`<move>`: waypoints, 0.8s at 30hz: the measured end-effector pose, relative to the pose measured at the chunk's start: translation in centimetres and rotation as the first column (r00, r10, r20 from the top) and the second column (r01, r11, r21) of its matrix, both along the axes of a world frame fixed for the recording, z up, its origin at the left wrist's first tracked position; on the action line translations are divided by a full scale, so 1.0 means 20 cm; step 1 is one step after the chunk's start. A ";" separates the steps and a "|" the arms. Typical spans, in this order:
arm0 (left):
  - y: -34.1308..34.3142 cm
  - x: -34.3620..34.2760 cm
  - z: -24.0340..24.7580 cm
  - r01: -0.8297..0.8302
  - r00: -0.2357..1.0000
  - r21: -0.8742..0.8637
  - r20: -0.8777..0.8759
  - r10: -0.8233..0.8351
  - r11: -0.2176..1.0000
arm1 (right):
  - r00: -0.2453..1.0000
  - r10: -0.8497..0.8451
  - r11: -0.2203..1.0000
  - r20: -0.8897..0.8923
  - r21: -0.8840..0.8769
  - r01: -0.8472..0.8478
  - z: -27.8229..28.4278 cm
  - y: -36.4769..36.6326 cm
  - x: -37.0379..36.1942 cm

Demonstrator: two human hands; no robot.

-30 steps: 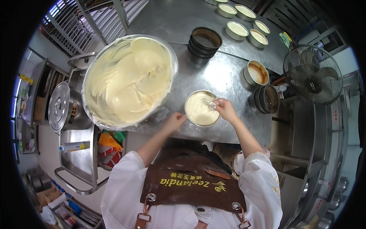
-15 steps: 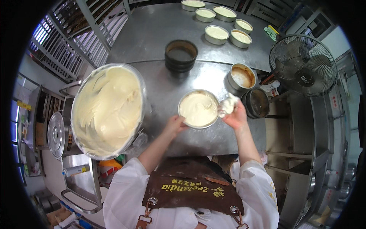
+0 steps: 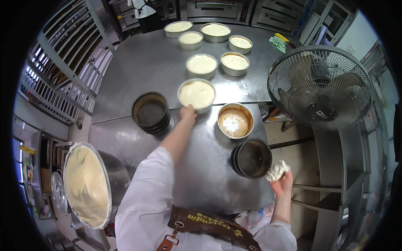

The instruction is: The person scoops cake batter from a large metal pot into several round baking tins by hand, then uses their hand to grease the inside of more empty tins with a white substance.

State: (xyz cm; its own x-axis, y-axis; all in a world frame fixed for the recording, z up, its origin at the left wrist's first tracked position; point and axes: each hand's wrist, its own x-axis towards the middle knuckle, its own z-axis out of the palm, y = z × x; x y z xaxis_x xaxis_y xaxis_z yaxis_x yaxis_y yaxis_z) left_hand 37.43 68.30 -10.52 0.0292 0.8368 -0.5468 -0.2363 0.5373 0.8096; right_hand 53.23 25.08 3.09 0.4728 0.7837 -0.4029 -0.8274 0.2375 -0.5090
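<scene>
With my left arm stretched forward, my left hand [image 3: 189,113] grips the near rim of a round cake tin [image 3: 200,109] full of smoothed pale batter [image 3: 197,93]. This tin stands across the seam between the two steel tabletops. My right hand [image 3: 283,182] is off the table's right edge, just right of a stack of dark empty tins [image 3: 252,159]. A thick clump of pale batter [image 3: 277,170] coats its fingers, hiding their shape and anything they may hold. A large metal mixing bowl [image 3: 115,178] of pale batter stands at the lower left.
Several filled tins [image 3: 202,65] stand on the far table. Another dark tin stack [image 3: 151,113] is at left; a light tin with brown walls [image 3: 234,121] is at right. A large fan [image 3: 320,88] stands beyond the right edge. Racks [image 3: 67,54] line the left; a person [image 3: 143,12] stands far back.
My left hand has pushed the filled tin forward, away from me, to near the other filled tins. My right hand has drawn back from the tin toward the lower right. The view has shifted.
</scene>
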 end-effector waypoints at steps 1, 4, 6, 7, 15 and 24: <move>0.08 0.05 -0.03 0.021 0.997 -0.019 -0.068 -0.022 1.000 | 0.995 -0.094 0.988 -0.030 -0.127 0.090 0.05 0.01 0.01; 0.24 0.20 -0.09 -0.036 0.999 -0.034 -0.027 0.035 0.999 | 0.997 -0.071 0.996 -0.044 -0.056 0.069 0.02 0.02 0.08; 0.37 0.28 -0.15 -0.002 0.999 0.003 -0.050 0.002 1.000 | 0.993 -0.108 0.990 -0.050 -0.096 0.103 0.02 0.06 0.11; 0.44 0.31 -0.16 -0.007 0.999 0.005 0.033 0.007 1.000 | 0.993 -0.108 0.990 -0.045 -0.097 0.103 0.02 0.08 0.13; 0.48 0.41 -0.10 0.291 0.937 0.393 -0.301 -0.177 0.872 | 0.999 0.034 0.989 -0.015 0.145 -0.032 -0.09 0.06 0.19; -0.54 0.10 -0.12 0.613 0.753 0.112 -0.382 -0.536 0.782 | 0.996 0.089 0.988 0.020 0.126 -0.091 0.11 0.13 -0.01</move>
State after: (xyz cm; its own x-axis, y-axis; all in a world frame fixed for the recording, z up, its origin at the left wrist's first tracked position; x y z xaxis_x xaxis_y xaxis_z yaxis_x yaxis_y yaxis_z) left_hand 39.47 57.56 -12.90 0.4051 0.8126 -0.4189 0.3445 0.2888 0.8933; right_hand 52.96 27.71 5.27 0.4030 0.8678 -0.2909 -0.8410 0.2257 -0.4917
